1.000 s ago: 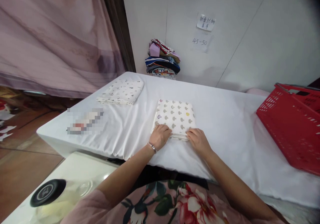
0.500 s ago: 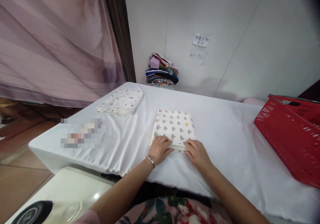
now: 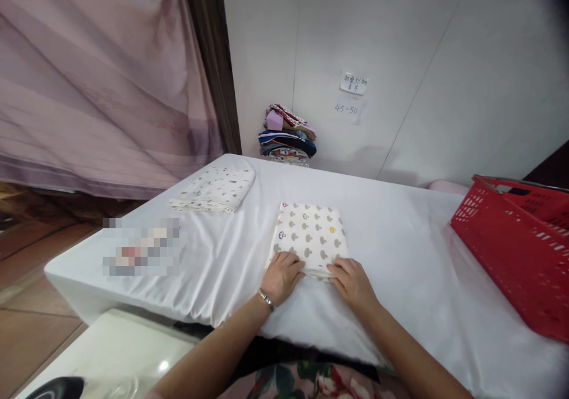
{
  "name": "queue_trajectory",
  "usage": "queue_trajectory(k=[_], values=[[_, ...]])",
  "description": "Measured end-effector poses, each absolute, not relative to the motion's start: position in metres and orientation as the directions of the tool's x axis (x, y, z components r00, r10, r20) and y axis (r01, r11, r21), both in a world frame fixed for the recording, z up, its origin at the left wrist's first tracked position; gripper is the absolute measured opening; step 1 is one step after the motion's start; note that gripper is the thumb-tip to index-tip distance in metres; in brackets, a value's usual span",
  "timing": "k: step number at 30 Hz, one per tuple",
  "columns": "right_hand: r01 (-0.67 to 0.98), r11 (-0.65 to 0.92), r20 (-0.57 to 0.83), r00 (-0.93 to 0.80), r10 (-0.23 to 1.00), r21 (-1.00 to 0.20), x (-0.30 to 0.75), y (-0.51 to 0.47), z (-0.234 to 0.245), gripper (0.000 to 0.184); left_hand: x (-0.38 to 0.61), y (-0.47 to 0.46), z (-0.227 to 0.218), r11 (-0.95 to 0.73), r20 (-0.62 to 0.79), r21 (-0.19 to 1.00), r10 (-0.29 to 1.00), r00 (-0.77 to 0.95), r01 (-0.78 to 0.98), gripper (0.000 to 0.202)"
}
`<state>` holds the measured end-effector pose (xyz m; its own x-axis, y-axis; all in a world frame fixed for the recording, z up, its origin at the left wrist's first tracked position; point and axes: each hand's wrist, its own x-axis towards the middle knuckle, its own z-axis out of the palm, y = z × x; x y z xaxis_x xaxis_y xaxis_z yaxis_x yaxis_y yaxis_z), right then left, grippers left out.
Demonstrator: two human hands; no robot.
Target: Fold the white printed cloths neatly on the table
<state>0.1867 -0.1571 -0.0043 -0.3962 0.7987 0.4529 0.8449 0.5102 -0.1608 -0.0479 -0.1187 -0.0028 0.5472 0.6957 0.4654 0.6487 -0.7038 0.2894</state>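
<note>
A folded white cloth with grey mushroom prints (image 3: pixel 310 236) lies on the white-covered table (image 3: pixel 400 251). My left hand (image 3: pixel 280 276), with a bracelet at the wrist, has its fingers curled round the cloth's near left edge. My right hand (image 3: pixel 352 281) grips the near right edge, fingers tucked under the fold. Both hands rest on the table at the cloth's front side.
A second folded patterned cloth (image 3: pixel 215 188) lies at the table's far left. A red plastic basket (image 3: pixel 518 245) stands at the right. A pile of coloured fabrics (image 3: pixel 287 135) sits against the wall behind, under paper notes (image 3: pixel 354 83). A pink curtain (image 3: pixel 98 79) hangs at left.
My hands have stayed on the cloth's near edge, closing in slightly. The camera has tilted up, so everything sits lower in the picture.
</note>
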Motion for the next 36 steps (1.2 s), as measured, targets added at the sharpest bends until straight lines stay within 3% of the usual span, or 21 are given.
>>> queue_trajectory(k=[10, 13, 16, 20, 24, 28, 32, 36], values=[[0.780, 0.569, 0.452, -0.422, 0.786, -0.261, 0.165, -0.151, 0.028, 0.026, -0.055, -0.108, 0.016, -0.675, 0.493, 0.323, 0.718, 0.491, 0.663, 0.016], [0.776, 0.575, 0.397, -0.458, 0.796, -0.257, 0.159, -0.146, 0.021, 0.025, -0.054, -0.112, 0.008, -0.693, 0.448, 0.309, 0.710, 0.544, 0.651, 0.014], [0.790, 0.549, 0.362, -0.445, 0.819, -0.273, 0.158, -0.147, 0.011, 0.023, -0.056, -0.116, 0.004, -0.675, 0.461, 0.366, 0.729, 0.506, 0.640, 0.014], [0.783, 0.502, 0.305, -0.408, 0.860, -0.368, 0.157, -0.146, 0.018, 0.023, -0.057, -0.107, 0.014, -0.634, 0.463, 0.480, 0.770, 0.439, 0.607, 0.020], [0.745, 0.463, 0.262, -0.382, 0.886, -0.479, 0.153, -0.119, 0.039, 0.024, -0.050, -0.085, 0.019, -0.584, 0.496, 0.413, 0.788, 0.365, 0.699, 0.021], [0.852, 0.373, 0.300, -0.271, 0.915, -0.367, 0.152, -0.071, 0.041, 0.040, -0.043, -0.075, 0.003, -0.521, 0.380, 0.273, 0.830, 0.407, 0.808, 0.042], [0.962, 0.150, 0.116, -0.126, 0.985, -0.227, 0.157, -0.040, 0.019, 0.051, -0.044, -0.078, -0.008, -0.494, 0.293, 0.245, 0.858, 0.422, 0.835, 0.045], [0.976, 0.113, 0.064, -0.103, 0.993, -0.188, 0.161, -0.035, 0.004, 0.054, -0.046, -0.079, -0.002, -0.476, 0.253, 0.239, 0.872, 0.418, 0.847, 0.045]])
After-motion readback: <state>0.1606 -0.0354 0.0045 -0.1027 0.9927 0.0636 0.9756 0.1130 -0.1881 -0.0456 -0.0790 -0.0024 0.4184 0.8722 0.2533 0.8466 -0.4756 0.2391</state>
